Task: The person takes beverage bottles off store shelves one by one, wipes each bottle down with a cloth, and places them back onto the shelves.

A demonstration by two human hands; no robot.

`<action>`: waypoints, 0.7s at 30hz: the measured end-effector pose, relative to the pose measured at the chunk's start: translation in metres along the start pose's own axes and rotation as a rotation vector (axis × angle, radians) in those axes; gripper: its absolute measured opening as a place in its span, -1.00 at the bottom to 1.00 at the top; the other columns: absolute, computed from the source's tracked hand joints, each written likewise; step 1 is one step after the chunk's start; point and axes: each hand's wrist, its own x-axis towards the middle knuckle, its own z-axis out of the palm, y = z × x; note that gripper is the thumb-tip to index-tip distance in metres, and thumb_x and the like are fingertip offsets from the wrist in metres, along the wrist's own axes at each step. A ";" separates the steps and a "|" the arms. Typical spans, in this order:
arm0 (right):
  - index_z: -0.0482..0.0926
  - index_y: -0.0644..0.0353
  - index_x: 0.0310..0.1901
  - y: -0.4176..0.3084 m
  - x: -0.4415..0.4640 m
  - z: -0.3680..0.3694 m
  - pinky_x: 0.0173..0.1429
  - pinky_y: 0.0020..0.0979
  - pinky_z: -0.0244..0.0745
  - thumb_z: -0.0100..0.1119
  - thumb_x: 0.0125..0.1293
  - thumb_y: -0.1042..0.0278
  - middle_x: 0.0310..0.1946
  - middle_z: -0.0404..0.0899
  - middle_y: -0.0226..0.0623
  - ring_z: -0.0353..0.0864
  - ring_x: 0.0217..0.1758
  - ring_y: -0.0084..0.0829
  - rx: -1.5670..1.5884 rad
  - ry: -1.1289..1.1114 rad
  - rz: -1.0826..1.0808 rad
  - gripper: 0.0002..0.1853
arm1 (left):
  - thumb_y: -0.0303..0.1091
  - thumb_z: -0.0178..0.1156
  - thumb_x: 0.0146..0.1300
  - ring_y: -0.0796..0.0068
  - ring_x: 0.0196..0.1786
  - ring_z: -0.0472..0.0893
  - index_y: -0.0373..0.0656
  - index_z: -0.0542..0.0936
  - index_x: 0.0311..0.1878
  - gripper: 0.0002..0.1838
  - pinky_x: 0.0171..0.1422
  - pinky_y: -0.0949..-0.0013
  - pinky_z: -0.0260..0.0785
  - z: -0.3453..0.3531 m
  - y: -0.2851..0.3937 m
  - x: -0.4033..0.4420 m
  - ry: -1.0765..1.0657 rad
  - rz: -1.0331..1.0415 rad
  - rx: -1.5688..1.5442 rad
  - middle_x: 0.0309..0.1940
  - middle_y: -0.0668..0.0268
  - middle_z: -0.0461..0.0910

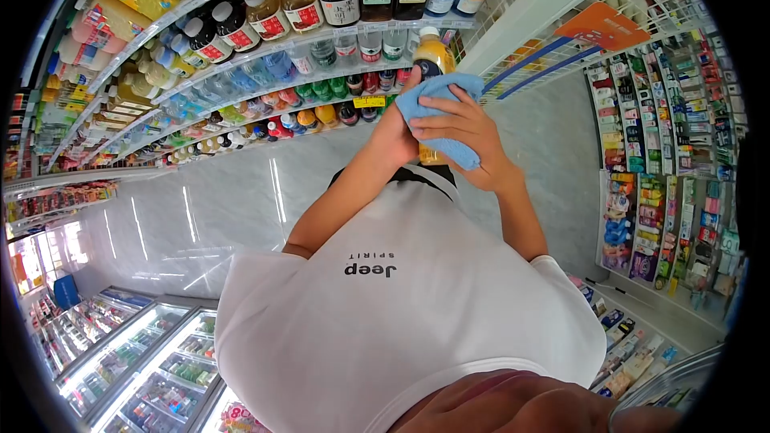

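Note:
In front of my chest is a juice bottle (434, 52) with a white cap, orange-yellow contents and a dark label. My left hand (394, 135) is wrapped round its left side. A light blue cloth (439, 90) covers much of the bottle's middle. My right hand (465, 130) presses this cloth against the bottle, fingers bent across it. The bottle's lower end shows beneath the cloth, while part of its label is hidden by cloth and fingers.
Drink shelves (321, 36) with rows of bottles curve along the front and left. A white wire rack (505, 12) stands front right, with an orange sign (603, 26). Packaged goods fill shelving (642, 200) at right. Glass-door coolers (152, 377) stand back left, and grey floor (241, 200) lies between.

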 end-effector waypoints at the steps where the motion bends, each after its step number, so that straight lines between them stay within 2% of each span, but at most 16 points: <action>1: 0.71 0.08 0.05 -0.002 -0.004 -0.002 0.62 0.16 0.01 0.12 0.28 0.30 0.20 0.67 -0.35 0.45 0.48 -0.15 0.040 0.003 0.000 -0.66 | 0.25 0.01 0.52 0.23 0.25 0.62 -0.12 0.46 0.38 -0.33 0.31 0.11 0.55 -0.004 0.000 0.002 -0.036 0.018 -0.019 0.29 0.15 0.55; 2: 0.70 0.11 0.05 -0.005 -0.008 -0.003 0.62 0.16 0.00 0.10 0.30 0.30 0.20 0.67 -0.30 0.45 0.48 -0.12 0.081 0.008 0.002 -0.66 | 0.27 0.01 0.51 0.24 0.25 0.62 -0.13 0.45 0.39 -0.31 0.30 0.11 0.56 -0.006 -0.002 0.002 -0.072 0.036 -0.038 0.30 0.14 0.54; 6: 0.65 0.31 0.14 0.000 -0.020 0.018 0.63 0.09 0.00 -0.08 0.44 0.28 0.27 0.61 -0.08 0.42 0.50 -0.06 0.213 0.442 0.078 -0.58 | 0.18 0.10 0.50 0.21 0.31 0.57 -0.15 0.42 0.38 -0.35 0.39 0.04 0.46 0.020 -0.002 0.002 0.201 0.147 0.058 0.27 0.16 0.56; 8: 0.60 0.41 0.19 0.003 -0.024 0.037 0.64 0.03 -0.01 -0.18 0.50 0.28 0.33 0.55 -0.03 0.37 0.53 -0.05 0.364 0.688 0.177 -0.53 | 0.05 0.22 0.47 0.25 0.30 0.56 -0.13 0.44 0.33 -0.45 0.44 0.03 0.40 0.015 -0.002 0.006 0.173 0.176 -0.021 0.22 0.21 0.58; 9: 0.47 0.42 0.35 0.008 -0.030 0.045 0.65 -0.09 0.03 -0.27 0.58 0.22 0.42 0.44 -0.06 0.31 0.56 -0.15 0.442 0.723 0.243 -0.47 | 0.02 0.24 0.47 0.26 0.29 0.56 -0.12 0.45 0.31 -0.47 0.45 0.04 0.39 0.015 -0.004 0.009 0.170 0.230 -0.033 0.21 0.22 0.58; 10: 0.41 0.38 0.39 0.005 -0.023 0.050 0.65 -0.10 0.04 -0.28 0.58 0.15 0.45 0.41 -0.07 0.30 0.57 -0.15 0.656 0.838 0.345 -0.44 | -0.01 0.26 0.46 0.27 0.28 0.57 -0.12 0.46 0.28 -0.49 0.45 0.04 0.38 0.014 -0.006 0.011 0.168 0.281 -0.047 0.20 0.22 0.58; 11: 0.34 0.34 0.44 0.000 -0.011 0.057 0.65 -0.12 0.04 -0.29 0.59 0.08 0.47 0.37 -0.07 0.28 0.57 -0.15 0.873 0.949 0.446 -0.41 | -0.15 0.28 0.47 0.29 0.26 0.57 -0.10 0.43 0.25 -0.58 0.43 0.07 0.41 0.011 -0.005 0.015 0.112 0.337 -0.065 0.13 0.22 0.59; 12: 0.28 0.30 0.49 -0.003 -0.003 0.060 0.65 -0.13 0.05 -0.30 0.60 0.02 0.49 0.34 -0.08 0.26 0.58 -0.15 1.091 1.056 0.545 -0.37 | -0.20 0.27 0.48 0.28 0.27 0.57 -0.11 0.40 0.28 -0.57 0.43 0.08 0.41 0.012 -0.008 0.017 0.127 0.450 0.024 0.14 0.22 0.58; 14: 0.26 0.29 0.48 0.003 -0.001 0.060 0.61 -0.14 0.18 -0.28 0.63 0.02 0.45 0.39 -0.10 0.37 0.52 -0.21 1.364 1.101 0.688 -0.40 | -0.30 0.24 0.49 0.26 0.28 0.55 -0.13 0.34 0.34 -0.55 0.42 0.09 0.41 0.018 -0.014 0.021 0.152 0.677 0.209 0.16 0.24 0.56; 15: 0.29 0.31 0.46 0.018 -0.006 0.065 0.59 -0.15 0.21 -0.27 0.64 0.04 0.43 0.42 -0.10 0.40 0.49 -0.20 1.502 1.101 0.719 -0.42 | -0.48 0.21 0.47 0.26 0.30 0.53 -0.12 0.22 0.40 -0.47 0.42 0.11 0.42 0.016 -0.015 0.022 0.130 0.748 0.278 0.17 0.23 0.53; 16: 0.32 0.32 0.43 0.028 -0.010 0.067 0.58 -0.16 0.25 -0.25 0.64 0.06 0.41 0.44 -0.10 0.44 0.46 -0.20 1.641 1.096 0.752 -0.44 | -0.55 0.25 0.42 0.28 0.28 0.55 -0.13 0.16 0.42 -0.38 0.39 0.15 0.44 0.016 -0.017 0.023 0.146 0.798 0.391 0.19 0.19 0.51; 17: 0.35 0.31 0.40 0.035 -0.012 0.069 0.55 -0.12 0.30 -0.25 0.65 0.05 0.38 0.47 -0.10 0.47 0.43 -0.15 1.765 1.031 0.763 -0.47 | -0.56 0.27 0.39 0.29 0.27 0.56 -0.14 0.14 0.42 -0.34 0.38 0.18 0.45 0.012 -0.017 0.022 0.151 0.831 0.540 0.20 0.17 0.50; 18: 0.35 0.30 0.40 0.033 -0.011 0.068 0.56 -0.11 0.30 -0.24 0.65 0.06 0.38 0.47 -0.10 0.47 0.43 -0.16 1.759 1.032 0.801 -0.47 | -0.57 0.30 0.36 0.31 0.26 0.57 -0.15 0.12 0.42 -0.31 0.37 0.20 0.46 0.007 -0.016 0.022 0.158 0.863 0.690 0.21 0.15 0.49; 21: 0.35 0.29 0.40 0.028 -0.018 0.065 0.56 -0.10 0.31 -0.21 0.64 0.07 0.37 0.48 -0.10 0.48 0.43 -0.17 1.782 1.003 0.886 -0.48 | -0.45 0.47 0.24 0.39 0.28 0.48 -0.19 0.03 0.45 -0.10 0.40 0.26 0.37 -0.001 -0.017 0.022 0.091 0.907 0.773 0.21 0.16 0.39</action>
